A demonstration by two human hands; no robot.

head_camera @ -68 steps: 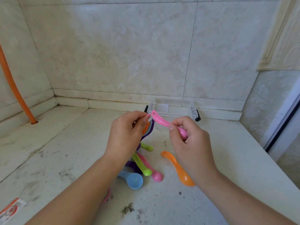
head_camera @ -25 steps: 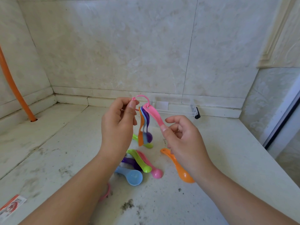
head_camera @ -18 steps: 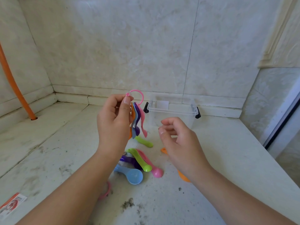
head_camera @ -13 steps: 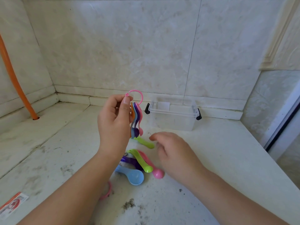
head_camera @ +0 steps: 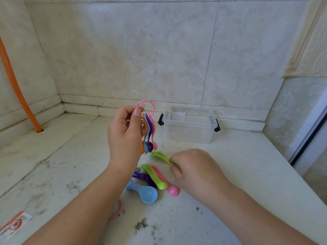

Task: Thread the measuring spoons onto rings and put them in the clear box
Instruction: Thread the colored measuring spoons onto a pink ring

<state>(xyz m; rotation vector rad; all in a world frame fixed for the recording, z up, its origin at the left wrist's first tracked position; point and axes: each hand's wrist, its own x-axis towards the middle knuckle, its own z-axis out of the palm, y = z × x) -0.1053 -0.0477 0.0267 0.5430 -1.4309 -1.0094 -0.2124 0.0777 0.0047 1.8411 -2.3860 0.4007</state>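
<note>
The step in hand is the threading of the first set: four spoons are on the ring, and I judge that the green one is the next to go on.

On the left, the left hand (head_camera: 126, 131) is raised above the counter (head_camera: 53, 165), forearm pointing up and far, and it pinches the pink ring (head_camera: 147, 106) at its clasp between thumb and finger. The threaded spoons (head_camera: 149, 137) hang straight down from the ring.

Below, near the middle, four loose spoons (head_camera: 152, 183) lie in a heap on the counter. A second pink ring (head_camera: 118, 209) shows partly under the left forearm.

To the right, the right hand (head_camera: 196, 169) is low, palm down, its fingers curled on the green spoon (head_camera: 160, 156); it seems to pinch the bowl end, but the fingers hide it.

The next move calls for lifting this spoon and bringing the hole of its handle to the ring opening.

The clear box (head_camera: 188, 128) stands open at the far right, by the wall.
</note>
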